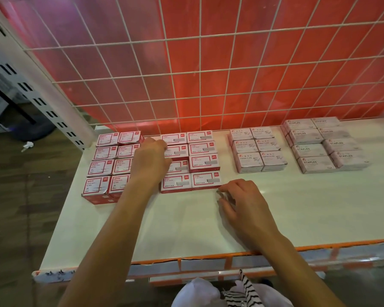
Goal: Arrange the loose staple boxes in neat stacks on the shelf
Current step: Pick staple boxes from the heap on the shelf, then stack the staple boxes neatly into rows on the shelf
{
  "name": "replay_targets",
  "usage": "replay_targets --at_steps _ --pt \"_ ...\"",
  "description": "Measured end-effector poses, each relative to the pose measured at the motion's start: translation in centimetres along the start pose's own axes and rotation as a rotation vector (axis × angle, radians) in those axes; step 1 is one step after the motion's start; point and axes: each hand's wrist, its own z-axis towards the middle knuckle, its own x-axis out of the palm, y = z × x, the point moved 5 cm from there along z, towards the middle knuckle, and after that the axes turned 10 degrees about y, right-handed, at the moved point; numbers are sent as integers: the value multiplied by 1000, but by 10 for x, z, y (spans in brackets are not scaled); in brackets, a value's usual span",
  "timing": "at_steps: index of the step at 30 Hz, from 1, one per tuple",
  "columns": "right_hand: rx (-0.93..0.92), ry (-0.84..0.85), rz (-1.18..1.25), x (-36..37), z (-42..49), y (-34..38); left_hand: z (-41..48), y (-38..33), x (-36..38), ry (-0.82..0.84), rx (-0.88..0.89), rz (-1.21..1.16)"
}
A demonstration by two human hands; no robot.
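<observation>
We see the white shelf (186,229) lying open from its orange front edge at 6 o'clock up to the boxes. A wire grid (208,74) closes it at 12. The red-and-white staple boxes (203,162) sit at 11 o'clock, two wide, with their edges squared. Our left hand (151,160) lies over their left column, and we cannot tell its grip. Our right hand (242,202), loosely curled and holding nothing, touches the shelf beside the front corner box.

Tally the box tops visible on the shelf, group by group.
Far-left red-and-white boxes: 8
Middle red-and-white boxes: 8
Pink PAPER CLIPS boxes: 6
Pale STAPLES boxes: 8
Total: 30 tops; any lower layers not counted.
</observation>
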Motion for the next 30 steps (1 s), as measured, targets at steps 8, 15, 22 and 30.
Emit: replay_targets --at_steps 8,15,22,30 --pt "-4 -4 -6 3 0 -3 -3 -4 2 58 -36 -80" --pt "-3 -8 -17 7 0 -4 -5 -4 -1 55 -35 -104" --pt "-24 -13 -8 6 0 -5 -5 -2 4 35 -18 -86" --pt "-14 -62 17 -4 0 -7 -22 -20 9 -128 94 43"
